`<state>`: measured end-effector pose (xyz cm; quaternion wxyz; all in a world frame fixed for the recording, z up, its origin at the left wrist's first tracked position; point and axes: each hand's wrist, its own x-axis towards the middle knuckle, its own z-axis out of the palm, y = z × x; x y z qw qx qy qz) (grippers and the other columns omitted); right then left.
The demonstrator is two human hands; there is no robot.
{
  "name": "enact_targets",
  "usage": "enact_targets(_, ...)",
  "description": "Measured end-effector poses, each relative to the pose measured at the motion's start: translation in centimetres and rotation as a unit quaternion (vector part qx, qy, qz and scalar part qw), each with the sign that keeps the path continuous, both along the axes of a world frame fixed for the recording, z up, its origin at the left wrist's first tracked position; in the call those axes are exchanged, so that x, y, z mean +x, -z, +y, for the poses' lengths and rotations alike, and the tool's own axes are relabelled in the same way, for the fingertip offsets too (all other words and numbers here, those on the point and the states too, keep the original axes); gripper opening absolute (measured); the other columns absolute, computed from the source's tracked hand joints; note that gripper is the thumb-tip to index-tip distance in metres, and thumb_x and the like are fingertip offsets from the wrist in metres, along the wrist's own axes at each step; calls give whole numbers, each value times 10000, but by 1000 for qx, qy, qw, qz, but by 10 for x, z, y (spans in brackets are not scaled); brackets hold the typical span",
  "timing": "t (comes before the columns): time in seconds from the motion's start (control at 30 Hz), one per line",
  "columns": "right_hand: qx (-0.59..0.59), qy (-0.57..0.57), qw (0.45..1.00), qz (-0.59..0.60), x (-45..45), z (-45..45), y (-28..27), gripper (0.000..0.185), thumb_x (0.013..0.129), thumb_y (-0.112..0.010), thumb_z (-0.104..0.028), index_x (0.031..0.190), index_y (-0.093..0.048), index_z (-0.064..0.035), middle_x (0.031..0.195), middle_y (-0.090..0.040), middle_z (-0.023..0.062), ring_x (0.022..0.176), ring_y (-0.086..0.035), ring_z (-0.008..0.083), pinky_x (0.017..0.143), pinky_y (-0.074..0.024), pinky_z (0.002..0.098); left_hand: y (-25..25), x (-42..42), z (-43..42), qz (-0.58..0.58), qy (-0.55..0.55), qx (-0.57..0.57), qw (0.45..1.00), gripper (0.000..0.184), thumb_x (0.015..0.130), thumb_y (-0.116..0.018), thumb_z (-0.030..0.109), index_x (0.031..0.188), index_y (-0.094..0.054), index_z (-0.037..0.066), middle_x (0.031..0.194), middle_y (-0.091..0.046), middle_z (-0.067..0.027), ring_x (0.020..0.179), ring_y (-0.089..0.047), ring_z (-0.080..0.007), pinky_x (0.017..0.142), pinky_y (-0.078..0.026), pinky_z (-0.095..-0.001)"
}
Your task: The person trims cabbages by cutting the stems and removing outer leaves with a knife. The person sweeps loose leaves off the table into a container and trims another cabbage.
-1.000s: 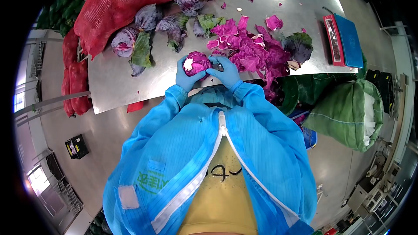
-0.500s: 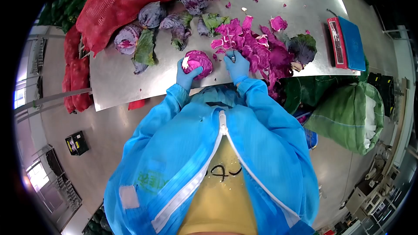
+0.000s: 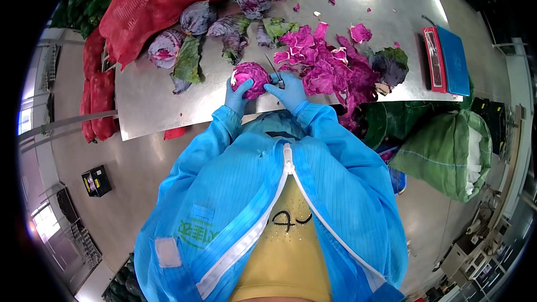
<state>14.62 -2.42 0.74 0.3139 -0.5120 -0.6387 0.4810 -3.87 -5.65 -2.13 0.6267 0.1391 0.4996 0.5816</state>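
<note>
At the near edge of the tabletop (image 3: 168,109), my knife (image 3: 272,68) was just beside the cabbage (image 3: 258,76)

Close to that edge, a little left of its middle, I had the bright purple cabbage in my left hand (image 3: 237,96). Whether it rested on the metal or was lifted slightly, I could not tell.

In my judgement, the first danger was the knife. Its thin blade pointed forward and somewhat left, and my left thumb lay on the near side of the same round cabbage. If the cabbage turned in my glove, the blade could slip over it and reach my fingers. The second danger was a fall: with the edge so near, a loose grip could let the cabbage roll against my jacket (image 3: 224,162) and down. Also the torn leaves (image 3: 330,75), heaped to the right and partly hanging over the near edge, could slide off if my right sleeve (image 3: 320,118) pushed them.

About my pose: both forearms reached forward and came together towards the cabbage. My left fingers were clamped around its left side, the thumb across its front. My right hand (image 3: 288,90) was closed on the knife handle, its thumb stretched towards the cabbage; if it touched, I could not see surely.
</note>
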Motion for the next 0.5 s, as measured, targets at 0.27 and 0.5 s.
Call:
enact_targets(0.27, 123, -39, 991, -35, 4, 8, 4, 392, 737, -722, -300, 1012, -636, -34, 855, -641, 106, 711, -624, 214, 664, -514, 317, 4, -7, 3, -31, 5, -2, 999, 747, 676, -778, 114, 1292, -354, 108, 1212, -491, -119, 1094, -527, -277, 895, -492, -435)
enact_targets(0.5, 132, 28, 974, -181, -4, 6, -9, 233, 676, -647, -202, 866, -625, -69, 806, -609, 149, 712, -607, 319, 629, -492, 399, -9, 1, 2, 31, 6, -6, 999, 774, 658, -784, 71, 1301, -354, 98, 1219, -494, -125, 1102, -525, -285, 903, -490, -426)
